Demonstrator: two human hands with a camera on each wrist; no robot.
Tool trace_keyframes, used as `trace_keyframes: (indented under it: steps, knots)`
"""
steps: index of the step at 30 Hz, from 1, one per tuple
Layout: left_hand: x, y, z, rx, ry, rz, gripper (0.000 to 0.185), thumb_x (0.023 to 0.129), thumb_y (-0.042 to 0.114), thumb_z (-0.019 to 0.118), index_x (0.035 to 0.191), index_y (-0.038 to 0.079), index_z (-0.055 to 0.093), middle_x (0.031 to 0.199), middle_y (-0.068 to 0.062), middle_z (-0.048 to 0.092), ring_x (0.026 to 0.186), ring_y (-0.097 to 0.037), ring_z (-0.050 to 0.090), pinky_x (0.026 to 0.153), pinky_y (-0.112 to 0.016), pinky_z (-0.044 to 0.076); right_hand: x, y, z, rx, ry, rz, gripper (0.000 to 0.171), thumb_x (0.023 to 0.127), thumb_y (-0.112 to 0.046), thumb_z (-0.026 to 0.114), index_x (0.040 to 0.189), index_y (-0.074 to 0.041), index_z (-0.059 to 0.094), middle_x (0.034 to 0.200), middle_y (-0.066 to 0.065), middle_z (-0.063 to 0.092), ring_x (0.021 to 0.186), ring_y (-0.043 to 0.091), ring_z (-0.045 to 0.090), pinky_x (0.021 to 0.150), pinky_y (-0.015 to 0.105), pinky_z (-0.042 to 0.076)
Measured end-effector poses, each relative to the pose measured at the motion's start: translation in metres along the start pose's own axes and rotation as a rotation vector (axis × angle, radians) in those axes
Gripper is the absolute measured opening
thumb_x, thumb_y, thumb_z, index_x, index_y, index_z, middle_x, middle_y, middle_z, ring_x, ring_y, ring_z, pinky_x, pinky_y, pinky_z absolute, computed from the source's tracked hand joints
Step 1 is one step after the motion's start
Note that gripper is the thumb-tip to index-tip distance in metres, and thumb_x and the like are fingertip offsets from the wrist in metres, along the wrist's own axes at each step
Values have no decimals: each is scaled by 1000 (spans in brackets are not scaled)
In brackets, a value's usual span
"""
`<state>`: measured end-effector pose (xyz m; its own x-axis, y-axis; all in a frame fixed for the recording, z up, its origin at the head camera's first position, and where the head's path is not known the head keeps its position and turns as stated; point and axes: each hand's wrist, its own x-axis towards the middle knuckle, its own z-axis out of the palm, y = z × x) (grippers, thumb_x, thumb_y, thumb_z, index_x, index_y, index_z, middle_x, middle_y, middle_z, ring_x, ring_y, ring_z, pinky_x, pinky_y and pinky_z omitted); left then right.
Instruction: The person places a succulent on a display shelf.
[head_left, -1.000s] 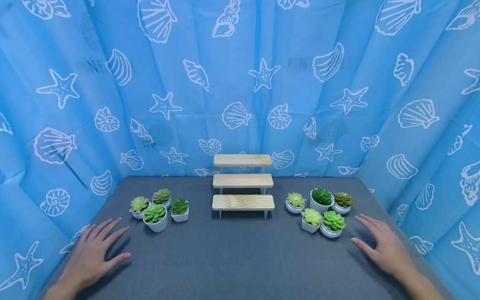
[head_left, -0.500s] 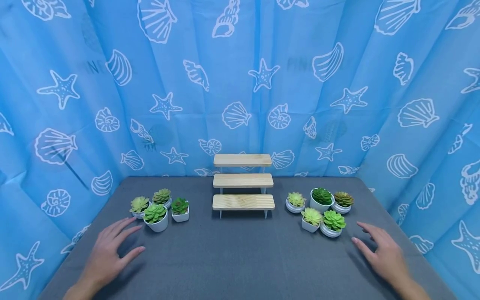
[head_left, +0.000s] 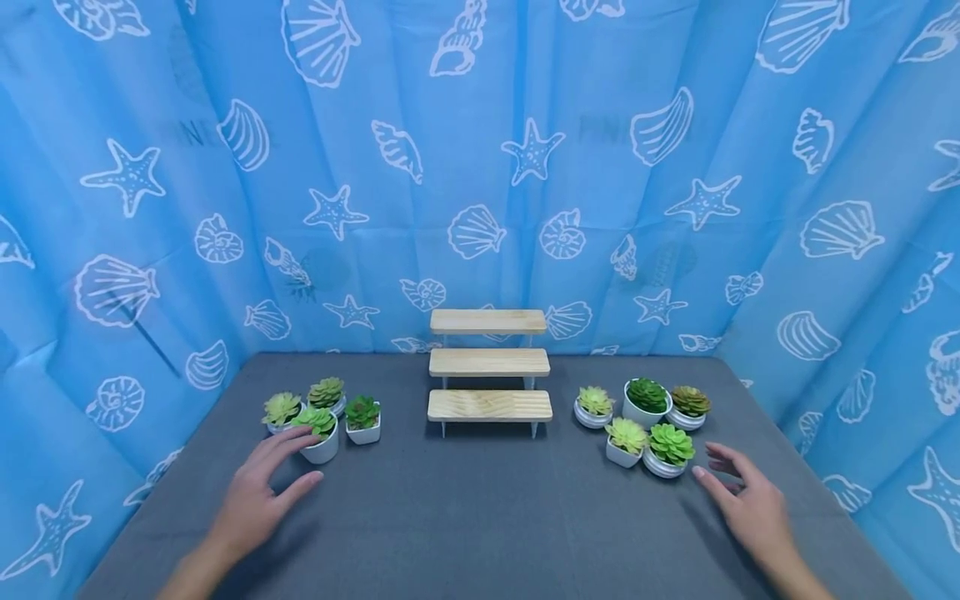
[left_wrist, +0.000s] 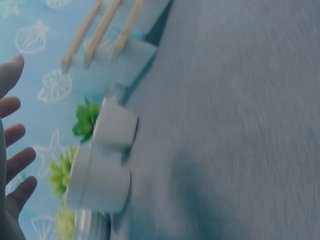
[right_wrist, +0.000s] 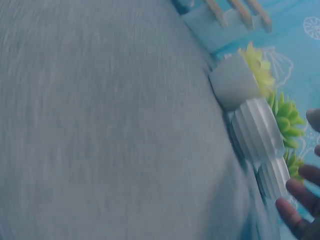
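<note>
Succulent in round white pot (head_left: pixel 321 451) stands at fingertips of left hand (head_left: pixel 251 500)

Seen from my distant post, the round pot stands upright on the grey bench (head_left: pixel 480 517), the foremost of four pots on the left. My head view shows a fingertip over its bright green leaves; whether the two touch, I cannot tell. That left hand is loosely extended, thumb apart from the fingers, with nothing in its hold. Behind the round pot I see a pale green succulent (head_left: pixel 281 408) and a muted green succulent (head_left: pixel 327 390); just beside it, toward the middle, sits a dark green succulent in a square white pot (head_left: pixel 364 434).

Across the bench, the right hand (head_left: pixel 752 504) hovers with fingers slightly bent, likewise gripping nothing, just beside a bright green succulent in a ribbed white pot (head_left: pixel 663 467) and apart from it. I count four more plants there: a yellow-green succulent (head_left: pixel 626 435), a light green succulent (head_left: pixel 594 401), a deep green succulent (head_left: pixel 646 393) and a reddish-green succulent (head_left: pixel 690 402).

Between the clusters, a three-tiered wooden stand (head_left: pixel 489 362) sits toward the back, before a blue curtain (head_left: pixel 450 167) printed with white shells and starfish. Both wrist views reach me blurred.
</note>
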<state>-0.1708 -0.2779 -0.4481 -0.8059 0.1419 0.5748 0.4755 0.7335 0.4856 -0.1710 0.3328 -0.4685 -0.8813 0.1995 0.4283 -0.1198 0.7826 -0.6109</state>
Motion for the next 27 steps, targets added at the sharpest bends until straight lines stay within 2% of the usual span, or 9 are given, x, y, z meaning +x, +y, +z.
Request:
trace_keyframes:
  steps: [2,9,11,13,15,17,19,22,27]
  knots:
    - [5,6,4,-16,11,14,45,82,12,78,125,12,63,130,-8,57,121,-28,48,95,-49,36,0,-1,3,47,-22,62,46,91,-21,71,127,2,56,119,24,62,87,-22,42,66,7,43]
    - [16,20,21,-80,28,42,43,85,9,75,127,9,62,130,-9,58,120,-27,51,99,-35,35,2,-2,11,117,-102,206,56,92,-27,69,134,4,48,125,29,56,83,-22,42,69,6,37]
    - [18,22,26,-113,41,46,42,85,7,74,126,9,63,130,-10,59,120,-27,51,99,-27,36,4,-1,13,125,-136,237,60,92,-29,69,136,5,46,129,30,53,88,-12,52,70,9,38]
    - [20,25,30,-158,55,47,42,85,4,73,125,10,63,130,-9,59,118,-24,53,96,-19,36,6,-1,15,140,-175,271,64,93,-31,68,139,5,42,134,30,48,101,7,60,77,17,42]
    - [23,36,32,-207,63,35,41,86,-1,71,125,7,63,130,-13,58,117,-25,54,95,-18,39,9,0,17,142,-203,289,67,93,-32,67,141,5,39,137,30,46,110,26,58,80,23,44]
    - [25,38,38,-253,75,37,42,86,-4,69,126,7,62,129,-14,58,115,-24,55,93,-17,41,13,1,18,164,-234,301,72,93,-33,67,143,7,34,139,32,42,118,42,50,87,38,45]
    - [27,42,43,-286,80,40,41,86,-7,67,126,4,61,129,-16,58,116,-24,55,92,-18,43,16,3,19,185,-265,302,76,93,-34,67,145,8,30,140,34,39,120,45,47,93,49,43]
    - [30,44,52,-351,86,57,39,88,-9,65,126,0,59,128,-19,57,118,-29,53,93,-19,44,19,4,20,197,-312,296,81,93,-34,67,147,9,25,140,36,36,124,49,41,97,58,37]
    - [40,66,54,-425,100,34,33,89,-10,63,122,-8,59,124,-26,56,115,-40,52,93,-23,46,24,3,23,186,-365,301,85,92,-34,69,148,9,22,140,35,34,125,49,38,98,58,36]
